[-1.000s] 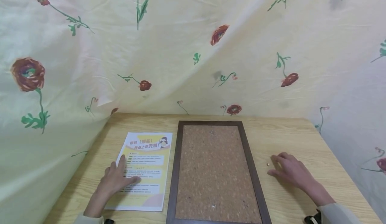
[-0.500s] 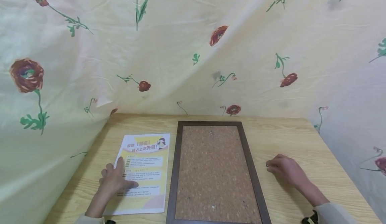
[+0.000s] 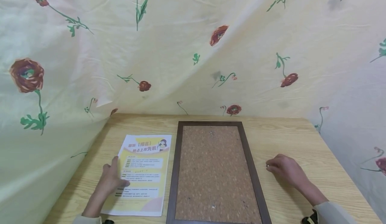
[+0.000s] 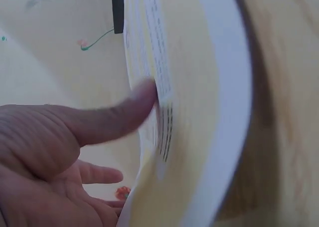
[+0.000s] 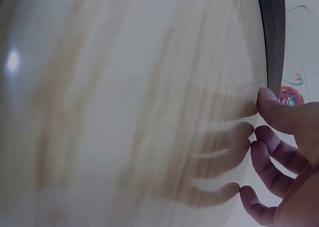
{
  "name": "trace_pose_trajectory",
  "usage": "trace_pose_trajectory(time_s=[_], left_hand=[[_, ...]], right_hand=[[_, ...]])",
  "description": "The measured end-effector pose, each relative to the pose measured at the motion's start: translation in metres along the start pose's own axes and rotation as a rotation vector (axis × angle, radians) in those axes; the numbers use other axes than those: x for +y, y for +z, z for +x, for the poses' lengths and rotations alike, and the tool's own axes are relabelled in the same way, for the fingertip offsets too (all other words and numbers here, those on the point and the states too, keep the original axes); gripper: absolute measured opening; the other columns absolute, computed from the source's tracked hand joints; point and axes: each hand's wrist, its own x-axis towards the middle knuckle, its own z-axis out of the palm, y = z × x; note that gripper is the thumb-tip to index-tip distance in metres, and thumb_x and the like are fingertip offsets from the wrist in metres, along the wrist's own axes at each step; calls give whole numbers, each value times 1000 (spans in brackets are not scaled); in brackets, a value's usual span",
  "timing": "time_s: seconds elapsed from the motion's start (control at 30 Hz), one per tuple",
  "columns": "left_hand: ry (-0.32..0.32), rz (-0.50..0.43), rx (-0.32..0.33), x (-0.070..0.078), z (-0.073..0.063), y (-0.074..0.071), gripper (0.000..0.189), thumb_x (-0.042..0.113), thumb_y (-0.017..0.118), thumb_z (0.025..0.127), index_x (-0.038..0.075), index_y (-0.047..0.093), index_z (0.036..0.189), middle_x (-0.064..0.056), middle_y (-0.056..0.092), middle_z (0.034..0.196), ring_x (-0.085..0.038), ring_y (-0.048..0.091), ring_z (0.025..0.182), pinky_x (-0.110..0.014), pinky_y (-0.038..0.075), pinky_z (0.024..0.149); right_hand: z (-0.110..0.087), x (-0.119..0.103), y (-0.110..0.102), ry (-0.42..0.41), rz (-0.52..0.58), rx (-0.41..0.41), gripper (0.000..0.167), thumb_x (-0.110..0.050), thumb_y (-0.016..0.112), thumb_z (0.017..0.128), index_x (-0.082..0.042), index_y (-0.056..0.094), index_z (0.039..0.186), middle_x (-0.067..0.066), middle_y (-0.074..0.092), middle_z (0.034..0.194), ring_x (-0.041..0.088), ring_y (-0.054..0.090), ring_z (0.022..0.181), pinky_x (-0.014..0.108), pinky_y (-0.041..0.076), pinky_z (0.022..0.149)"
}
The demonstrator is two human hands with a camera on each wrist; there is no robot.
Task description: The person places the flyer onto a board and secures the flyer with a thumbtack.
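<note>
A yellow-and-white printed sheet of paper lies left of a dark-framed corkboard. My left hand rests at the sheet's left edge, thumb over the print. In the left wrist view the thumb is extended against the paper, and the other fingers are partly hidden behind its edge. Right of the board, my right hand pinches a small shiny thumbtack between thumb and forefinger, low over the table. The right wrist view shows that hand's fingertips at the tabletop; the tack is hidden there.
Beneath everything is a light wood-grain table. A flowered cloth hangs behind it and along both sides. Small shiny spots dot the cork near its bottom and top. The board's raised frame stands between the hands.
The right thumb and forefinger have closed on the thumbtack that lay on the table. The sheet slid slightly left and toward me, then back right, while my left hand drew left toward its edge.
</note>
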Motion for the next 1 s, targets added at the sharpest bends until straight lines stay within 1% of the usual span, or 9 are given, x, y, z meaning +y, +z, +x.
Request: trace_pose_trajectory(time_s=[0.1, 0.2, 0.23, 0.33, 0.4, 0.47, 0.6, 0.83, 1.0], left_hand=[[-5, -37, 16, -3, 1, -4, 110, -9, 81, 65, -16, 9, 148, -50, 39, 125, -61, 51, 104, -62, 49, 84], [-18, -74, 27, -7, 2, -6, 102, -14, 73, 68, -22, 7, 145, -50, 29, 138, -65, 37, 121, -67, 38, 96], [-21, -87, 35, -9, 2, -7, 98, -15, 72, 68, -23, 9, 144, -50, 29, 136, -65, 38, 120, -66, 40, 94], [-28, -114, 58, -12, 2, -8, 88, -14, 70, 71, -25, 19, 141, -47, 50, 121, -58, 55, 107, -59, 50, 88], [-26, -127, 83, -13, 2, -9, 80, -13, 71, 73, -25, 26, 138, -39, 61, 103, -47, 64, 90, -51, 56, 78], [-40, -148, 106, -13, 2, -11, 73, -11, 71, 75, -24, 33, 136, -29, 63, 90, -35, 64, 79, -44, 56, 71], [-68, -213, 134, -11, 0, -16, 61, -9, 69, 79, -22, 43, 133, -25, 64, 93, -30, 64, 80, -37, 55, 66], [-162, -360, 169, -3, -3, -26, 53, -4, 68, 85, -16, 48, 134, -23, 64, 100, -23, 65, 79, -26, 51, 62], [-126, -449, 149, 3, -10, -35, 52, -1, 64, 91, -16, 44, 137, -23, 61, 108, -20, 64, 80, -24, 54, 64]], right_hand=[[1, -1, 0, 6, 5, 3, 13, -7, 82, 76, -10, 78, 88, -5, 68, 80, 15, 65, 73, 32, 55, 64], [1, -2, -1, 5, 8, 18, 12, -5, 82, 75, -10, 78, 86, -4, 69, 79, 16, 65, 72, 32, 56, 64], [1, -2, -1, 1, 6, 27, 12, -5, 82, 75, -10, 78, 85, -4, 68, 78, 15, 65, 71, 32, 55, 63], [1, -2, 0, -14, 5, 48, 11, -4, 82, 74, -10, 78, 82, -4, 68, 76, 14, 65, 69, 30, 55, 62], [1, -2, 1, -25, 8, 58, 11, -3, 83, 73, -10, 78, 81, -4, 68, 76, 15, 65, 69, 30, 55, 61], [1, -2, 2, -32, 12, 63, 11, -3, 83, 73, -10, 78, 80, -4, 68, 76, 15, 66, 69, 30, 55, 62], [0, -2, 2, -24, 14, 62, 10, -4, 82, 74, -10, 77, 80, -3, 69, 77, 16, 66, 70, 33, 56, 62], [-1, -3, -2, 64, 55, 41, 6, -4, 79, 78, -8, 75, 79, 2, 72, 77, 16, 65, 67, 32, 53, 60], [-1, -3, -5, 110, 59, 24, 5, -6, 79, 78, -6, 75, 80, 4, 72, 77, 19, 65, 68, 32, 52, 59]])
